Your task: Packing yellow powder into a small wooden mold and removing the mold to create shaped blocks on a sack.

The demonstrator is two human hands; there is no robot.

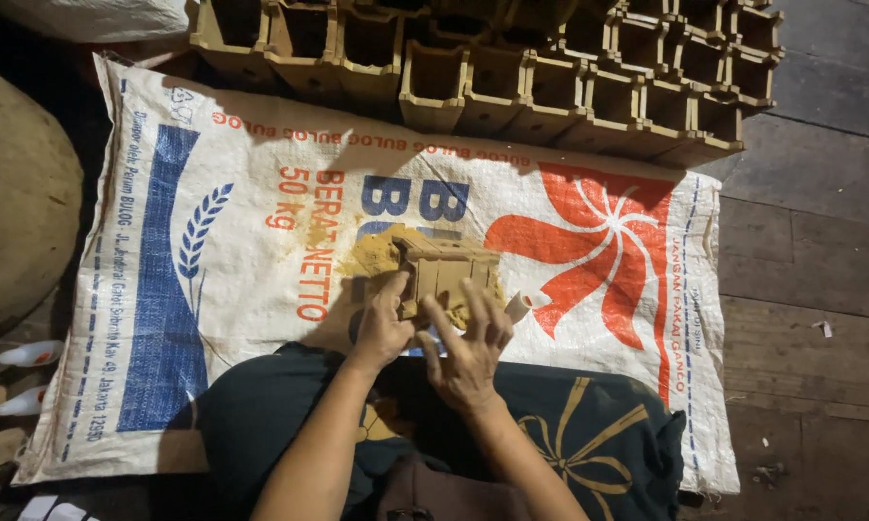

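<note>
Wooden box (444,270) against both hands' fingertips.

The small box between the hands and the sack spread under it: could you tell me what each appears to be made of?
The small box looks like unfinished light wood: flat tan panels, matte, with sawdust-like powder beside it. The sack looks like woven plastic, white with printed colours and a slight sheen, though the weave is hard to see.

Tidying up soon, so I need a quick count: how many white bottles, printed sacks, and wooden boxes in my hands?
white bottles: 3
printed sack: 1
wooden box, gripped by the left hand and touched by the right hand: 1
Total: 5
The stacked boxes at the back are not counted.
</note>
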